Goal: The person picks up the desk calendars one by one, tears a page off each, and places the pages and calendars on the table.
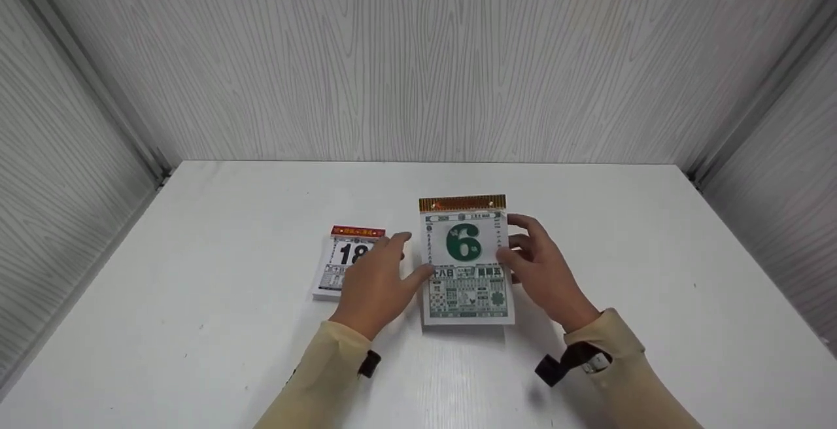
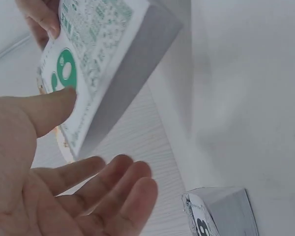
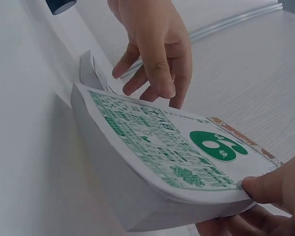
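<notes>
A thick tear-off calendar point(image 1: 465, 285) with a large green 6 and a gold-patterned top strip is tilted up off the table. My right hand point(image 1: 543, 278) grips its right edge, thumb on the front page and fingers behind, as the right wrist view shows at the block's side point(image 3: 132, 196). At the opposite edge is my left hand point(image 1: 376, 285), fingers spread and loosely bent, thumb over the front page; whether the thumb touches is unclear. Behind that hand lies a smaller tear-off calendar point(image 1: 330, 278) with a red strip and a black 18, partly covered.
The white table point(image 1: 654, 285) is bounded by a grey wood-grain back panel point(image 1: 418, 63) and matching side panels. A black wrist strap point(image 1: 579, 357) with a small camera sits on the right sleeve; another small black device point(image 1: 369, 363) is at the left wrist.
</notes>
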Tool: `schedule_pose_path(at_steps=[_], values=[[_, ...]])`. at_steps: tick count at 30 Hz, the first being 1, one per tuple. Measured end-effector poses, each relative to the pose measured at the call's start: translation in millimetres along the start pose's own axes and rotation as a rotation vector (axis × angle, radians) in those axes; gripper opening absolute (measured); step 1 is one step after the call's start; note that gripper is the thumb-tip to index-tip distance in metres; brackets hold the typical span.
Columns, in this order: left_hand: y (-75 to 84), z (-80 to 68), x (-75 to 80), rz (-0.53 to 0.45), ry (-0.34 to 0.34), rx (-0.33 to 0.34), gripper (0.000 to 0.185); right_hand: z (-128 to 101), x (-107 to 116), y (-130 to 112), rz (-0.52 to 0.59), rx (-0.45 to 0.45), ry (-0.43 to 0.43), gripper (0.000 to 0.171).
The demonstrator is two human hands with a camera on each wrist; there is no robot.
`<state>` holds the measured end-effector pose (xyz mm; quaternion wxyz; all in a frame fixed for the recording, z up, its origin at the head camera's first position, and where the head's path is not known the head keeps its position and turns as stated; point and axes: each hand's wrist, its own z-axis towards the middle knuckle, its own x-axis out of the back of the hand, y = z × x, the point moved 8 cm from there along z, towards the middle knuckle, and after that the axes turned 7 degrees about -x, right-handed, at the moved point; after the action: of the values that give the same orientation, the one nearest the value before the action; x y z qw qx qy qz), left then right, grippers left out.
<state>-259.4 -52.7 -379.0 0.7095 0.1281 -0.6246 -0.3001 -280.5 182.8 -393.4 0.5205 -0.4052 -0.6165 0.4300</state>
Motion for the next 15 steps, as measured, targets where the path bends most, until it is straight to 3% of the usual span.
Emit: schedule_pose_path(at_steps=[6, 15], values=[[-0.3, 2.6, 4.4, -0.170, 0.020, 0.024, 0.068, -2.8, -1.9, -5.8, 0.099, 0.070, -0.044, 0.056], [-0.4, 7.0, -1.6, -0.631, -0.060, 0.016, 0.061, -6.8, 0.4, -14.1, 0.201, 0.114, -0.082, 0.057]])
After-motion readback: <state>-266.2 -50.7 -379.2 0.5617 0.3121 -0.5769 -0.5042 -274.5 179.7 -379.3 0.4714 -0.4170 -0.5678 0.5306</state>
